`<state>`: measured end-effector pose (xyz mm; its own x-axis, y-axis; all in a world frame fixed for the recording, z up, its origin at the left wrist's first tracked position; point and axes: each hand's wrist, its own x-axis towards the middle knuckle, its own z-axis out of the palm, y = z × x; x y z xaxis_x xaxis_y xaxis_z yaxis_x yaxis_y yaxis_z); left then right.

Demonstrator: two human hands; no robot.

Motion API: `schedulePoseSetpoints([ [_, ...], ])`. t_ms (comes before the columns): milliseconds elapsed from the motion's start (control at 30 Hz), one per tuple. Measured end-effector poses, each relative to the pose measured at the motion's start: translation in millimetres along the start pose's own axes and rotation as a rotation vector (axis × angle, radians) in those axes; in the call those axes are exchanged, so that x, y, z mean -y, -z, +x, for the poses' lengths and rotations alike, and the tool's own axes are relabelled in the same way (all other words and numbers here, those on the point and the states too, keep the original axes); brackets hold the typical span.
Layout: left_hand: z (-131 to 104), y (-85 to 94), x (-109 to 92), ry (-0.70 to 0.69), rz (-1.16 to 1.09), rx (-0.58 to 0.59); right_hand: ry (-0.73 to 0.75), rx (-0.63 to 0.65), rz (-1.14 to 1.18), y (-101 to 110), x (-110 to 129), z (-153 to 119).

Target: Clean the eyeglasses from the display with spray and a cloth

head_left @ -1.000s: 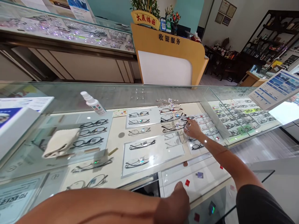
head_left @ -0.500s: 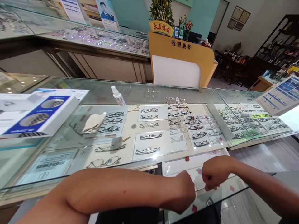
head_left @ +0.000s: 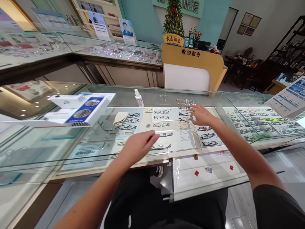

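Note:
My right hand reaches over the glass counter top, fingers spread and open, at the eyeglasses lying in a column there. Whether its fingertips touch a frame, I cannot tell. My left hand hangs over the counter's front part, fingers stretched out and nothing visible in them. Just past its fingertips is a pair of glasses on a white tray. A folded cream cloth lies to the left, beside dark-framed glasses. Behind these stands a white spray bottle.
A pulled-out drawer at the front holds small red pieces and a shiny tag. An open white-and-blue box stands on the left. A tilted leaflet stand is at the right, and the cashier desk stands behind.
Both hands have risen from the drawer with fingers opening. The right has gone forward to the glasses, the left up and leftward over the counter. The camera view has shifted left.

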<state>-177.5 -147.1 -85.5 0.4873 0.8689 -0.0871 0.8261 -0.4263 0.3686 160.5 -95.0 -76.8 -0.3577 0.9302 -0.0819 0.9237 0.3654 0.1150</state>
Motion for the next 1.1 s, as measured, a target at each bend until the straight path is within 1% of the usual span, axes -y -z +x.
schedulePoseSetpoints([
  [67,-3,-1.6,32,0.101,0.04,-0.055,-0.013,0.016,0.006,-3,0,7],
  [133,-8,-3.5,56,0.175,0.068,-0.086,-0.028,0.006,0.013,-4,1,12],
  [167,-10,-4.5,64,0.209,0.081,-0.098,-0.037,-0.002,0.014,-4,2,13],
  [233,-13,-7.1,75,0.265,0.107,-0.136,-0.058,-0.011,0.013,-6,2,16],
  [300,-14,-10.2,79,0.283,0.122,-0.178,-0.08,-0.018,0.016,-8,4,19],
  [367,-15,-13.3,79,0.271,0.122,-0.207,-0.105,-0.026,0.021,-10,6,21],
  [500,-14,-16.0,78,0.238,0.101,-0.221,-0.157,-0.036,0.045,-9,14,19],
  [600,-15,-15.0,78,0.229,0.103,-0.217,-0.172,-0.037,0.086,-1,24,9],
  [700,-15,-13.7,78,0.229,0.113,-0.215,-0.144,-0.043,0.154,13,38,-13],
  [767,-15,-13.6,78,0.222,0.113,-0.21,-0.112,-0.036,0.216,26,52,-37],
  [833,-15,-14.1,78,0.217,0.114,-0.206,-0.062,0.003,0.293,40,66,-67],
  [900,-14,-15.1,77,0.22,0.117,-0.204,0.011,0.076,0.377,53,81,-98],
  [967,-13,-16.0,77,0.231,0.119,-0.199,0.089,0.174,0.524,61,92,-124],
  [1033,-12,-16.6,77,0.245,0.117,-0.186,0.136,0.289,0.634,61,99,-141],
  [1100,-11,-16.8,77,0.256,0.113,-0.169,0.15,0.392,0.672,51,102,-149],
])
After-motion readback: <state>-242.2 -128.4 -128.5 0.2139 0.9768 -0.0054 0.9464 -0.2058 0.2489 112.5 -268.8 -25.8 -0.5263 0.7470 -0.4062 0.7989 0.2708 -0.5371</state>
